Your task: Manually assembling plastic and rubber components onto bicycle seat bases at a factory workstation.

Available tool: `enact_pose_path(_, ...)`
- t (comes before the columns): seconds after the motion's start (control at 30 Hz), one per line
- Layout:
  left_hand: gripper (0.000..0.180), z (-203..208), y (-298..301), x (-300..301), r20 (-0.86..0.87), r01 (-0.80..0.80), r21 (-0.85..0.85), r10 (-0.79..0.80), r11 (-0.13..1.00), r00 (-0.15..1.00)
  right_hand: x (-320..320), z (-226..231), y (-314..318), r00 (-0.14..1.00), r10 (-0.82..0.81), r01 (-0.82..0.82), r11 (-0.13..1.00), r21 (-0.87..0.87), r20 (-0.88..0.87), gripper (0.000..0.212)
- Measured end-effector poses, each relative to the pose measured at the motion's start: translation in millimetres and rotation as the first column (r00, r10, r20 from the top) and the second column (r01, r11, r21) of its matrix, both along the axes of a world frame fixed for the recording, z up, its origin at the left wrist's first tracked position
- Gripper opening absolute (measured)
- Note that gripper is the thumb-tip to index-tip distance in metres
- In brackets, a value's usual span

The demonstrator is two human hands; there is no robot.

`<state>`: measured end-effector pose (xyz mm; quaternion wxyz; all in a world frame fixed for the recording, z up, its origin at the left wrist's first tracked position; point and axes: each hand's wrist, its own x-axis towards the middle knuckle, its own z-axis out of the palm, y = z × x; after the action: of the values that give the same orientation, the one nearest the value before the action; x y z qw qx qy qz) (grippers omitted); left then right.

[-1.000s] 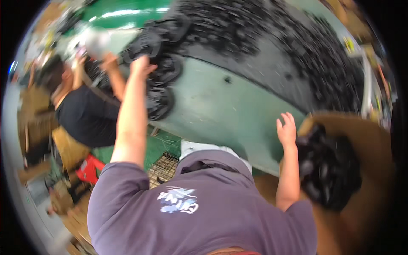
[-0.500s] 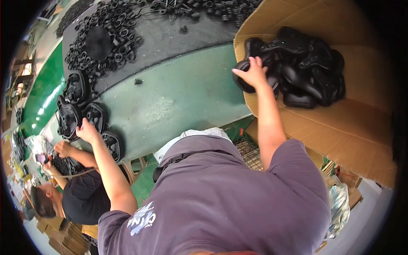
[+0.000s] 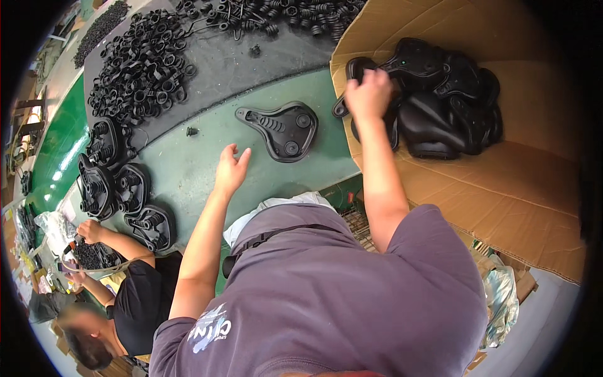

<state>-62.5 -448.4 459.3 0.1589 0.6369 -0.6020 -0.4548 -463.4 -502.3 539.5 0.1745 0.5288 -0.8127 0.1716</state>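
Note:
A black bicycle saddle (image 3: 286,133) lies underside up on the green table in front of me. Just left of it hovers my left hand (image 3: 232,168), empty, thumb and fingers apart. My right hand (image 3: 369,94), a little blurred, is at the near-left edge of the cardboard box (image 3: 521,182). Its fingers are curled on a black saddle (image 3: 340,108), whose narrow end pokes out past the box edge; the rest is partly hidden by the hand. More black saddles (image 3: 433,122) lie heaped inside the box.
Several saddles with springs fitted (image 3: 132,188) stand at the table's left edge. Black rings (image 3: 141,69) and coil springs (image 3: 314,16) are piled on a dark mat. A small black part (image 3: 192,131) lies alone. At lower left, a co-worker's hand (image 3: 90,231) holds a tool.
A saddle now lies on the table before me. My left hand has moved right, away from the spring-fitted saddles. My right hand stays at the box, its fingers now curled.

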Motion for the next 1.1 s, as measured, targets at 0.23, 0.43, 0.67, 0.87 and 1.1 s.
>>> enact_pose_path(0.23,0.086,-33,-12,-57,0.049,0.084,0.145,-0.092,0.986,0.995,-48,-65,25,0.857,-0.491,0.293,0.714,0.636,0.157,0.074)
enact_pose_path(0.43,0.084,-60,-19,-69,0.065,0.11,0.155,-0.121,0.982,0.991,15,-76,35,0.88,-0.382,0.196,0.833,0.517,0.282,0.071)
enact_pose_path(0.67,0.07,-38,-25,-6,0.176,0.173,-0.038,-0.164,0.984,0.971,90,-67,69,0.912,-0.173,-0.031,0.875,0.483,0.372,0.046)
enact_pose_path(0.87,0.054,-19,-25,74,0.437,0.36,-0.136,-0.27,0.923,0.858,156,-48,104,0.727,0.216,-0.544,0.761,0.355,0.651,0.036)
enact_pose_path(1.1,0.049,-5,-8,117,0.481,0.239,-0.087,-0.169,0.967,0.86,194,-40,33,0.429,0.813,-0.882,0.472,-0.014,0.394,0.02)
